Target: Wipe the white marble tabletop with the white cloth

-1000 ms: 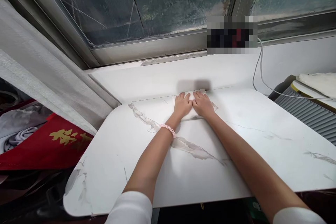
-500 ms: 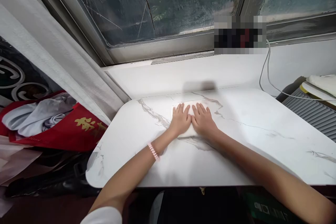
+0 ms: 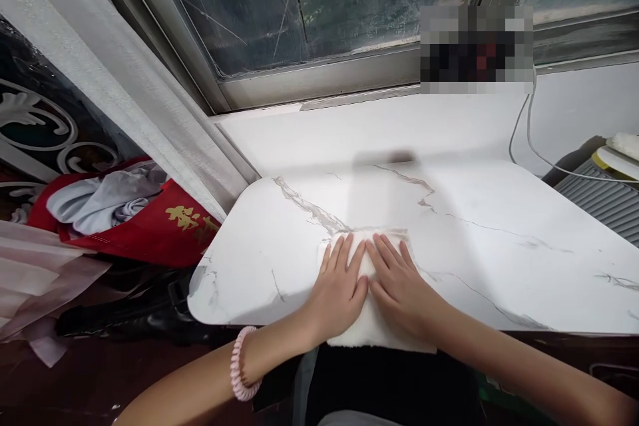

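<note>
A white cloth (image 3: 372, 326) lies flat on the white marbled table (image 3: 279, 239), its lower part reaching over the front edge. My left hand (image 3: 337, 289) rests palm down on the cloth's left part, fingers spread; a pink coiled band is round that wrist. Beside it my right hand (image 3: 402, 289) is flat on the cloth's right part, fingers apart. The two thumbs meet or nearly meet over the middle of the cloth. Neither hand grips anything.
Behind the table is a window (image 3: 349, 6) with a blurred object (image 3: 476, 50) on its sill. A white cable (image 3: 536, 146) hangs at the right, near a grey ribbed rack (image 3: 599, 196). At the left are a curtain (image 3: 150, 100) and a red bag (image 3: 150, 233) of clothes.
Both hands have slid toward me with the cloth, from near the table's back to its front edge. The head view has shifted slightly.
</note>
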`<state>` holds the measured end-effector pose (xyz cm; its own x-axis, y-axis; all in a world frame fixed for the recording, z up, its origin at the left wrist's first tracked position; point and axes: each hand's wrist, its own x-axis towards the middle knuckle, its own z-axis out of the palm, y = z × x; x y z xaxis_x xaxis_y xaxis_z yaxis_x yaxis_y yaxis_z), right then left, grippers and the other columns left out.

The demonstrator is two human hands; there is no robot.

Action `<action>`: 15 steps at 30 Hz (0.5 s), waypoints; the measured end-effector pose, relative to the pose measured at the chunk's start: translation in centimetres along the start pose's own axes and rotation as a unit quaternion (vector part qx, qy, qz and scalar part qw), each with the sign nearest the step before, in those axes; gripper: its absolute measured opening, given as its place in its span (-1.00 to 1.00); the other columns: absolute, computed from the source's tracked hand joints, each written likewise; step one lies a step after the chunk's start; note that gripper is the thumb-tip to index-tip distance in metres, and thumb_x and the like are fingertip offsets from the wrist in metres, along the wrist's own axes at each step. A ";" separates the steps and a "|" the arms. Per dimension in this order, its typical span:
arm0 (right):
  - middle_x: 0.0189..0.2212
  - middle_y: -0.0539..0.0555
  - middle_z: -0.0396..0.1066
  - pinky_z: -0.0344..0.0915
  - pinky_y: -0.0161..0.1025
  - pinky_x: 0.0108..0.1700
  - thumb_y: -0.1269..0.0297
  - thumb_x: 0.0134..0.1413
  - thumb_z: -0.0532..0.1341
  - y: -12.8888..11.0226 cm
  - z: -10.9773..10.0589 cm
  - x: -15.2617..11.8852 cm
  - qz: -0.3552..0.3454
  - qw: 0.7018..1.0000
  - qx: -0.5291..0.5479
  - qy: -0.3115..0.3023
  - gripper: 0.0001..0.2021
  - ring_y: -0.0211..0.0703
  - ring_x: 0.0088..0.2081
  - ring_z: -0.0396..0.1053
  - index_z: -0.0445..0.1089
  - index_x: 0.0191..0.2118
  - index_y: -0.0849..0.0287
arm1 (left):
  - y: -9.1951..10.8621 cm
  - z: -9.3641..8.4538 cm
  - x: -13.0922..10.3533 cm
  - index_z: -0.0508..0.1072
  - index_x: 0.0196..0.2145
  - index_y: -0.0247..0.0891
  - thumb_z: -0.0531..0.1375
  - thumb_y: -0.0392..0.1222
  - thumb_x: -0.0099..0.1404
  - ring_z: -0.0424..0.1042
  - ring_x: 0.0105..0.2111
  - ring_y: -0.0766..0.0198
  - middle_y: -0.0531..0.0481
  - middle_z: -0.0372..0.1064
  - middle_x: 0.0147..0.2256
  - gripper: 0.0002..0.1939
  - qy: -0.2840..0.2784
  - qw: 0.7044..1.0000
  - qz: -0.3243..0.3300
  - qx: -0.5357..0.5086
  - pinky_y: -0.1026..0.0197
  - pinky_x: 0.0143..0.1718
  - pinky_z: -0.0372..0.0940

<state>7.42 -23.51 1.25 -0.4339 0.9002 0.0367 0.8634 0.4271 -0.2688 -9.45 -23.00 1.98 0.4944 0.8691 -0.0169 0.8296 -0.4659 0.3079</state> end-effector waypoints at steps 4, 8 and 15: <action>0.37 0.22 -0.09 -0.23 0.09 0.37 0.31 0.25 -0.15 1.5 -0.3 5.8 0.028 0.999 0.030 -0.005 -0.41 -0.03 0.39 -0.19 -0.01 0.36 0.39 | -3.2 -0.4 4.8 -0.16 0.36 -0.43 -0.20 -0.05 0.48 -0.39 0.37 0.03 -0.31 -0.36 0.38 -0.38 -0.025 0.997 -0.072 -0.011 -0.16 0.34 -0.27; 0.35 0.20 0.01 -0.21 0.05 0.36 0.32 0.21 -0.08 3.7 0.2 12.6 0.038 0.996 0.072 0.046 -0.42 -0.04 0.36 -0.09 0.10 0.32 0.33 | -7.2 -1.6 11.1 -0.07 0.35 -0.34 -0.22 -0.13 0.47 -0.22 0.37 0.09 -0.20 -0.18 0.37 -0.45 -0.007 0.994 -0.105 -0.015 -0.09 0.34 -0.21; 0.19 0.21 0.30 -0.08 0.01 0.31 0.28 0.12 0.07 6.1 0.8 22.0 0.085 0.969 0.129 0.192 -0.58 0.00 0.25 0.15 0.41 0.07 0.25 | -12.1 -2.8 19.2 0.16 0.26 -0.35 -0.13 -0.16 0.46 0.04 0.29 0.16 -0.15 0.11 0.28 -0.52 0.123 0.989 -0.080 -0.001 0.09 0.33 -0.13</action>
<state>2.94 -1.16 -0.38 -0.1195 0.9423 0.3126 0.7992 0.2782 -0.5328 -10.76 -0.22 0.60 0.2785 0.9458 0.1667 0.8915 -0.3192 0.3216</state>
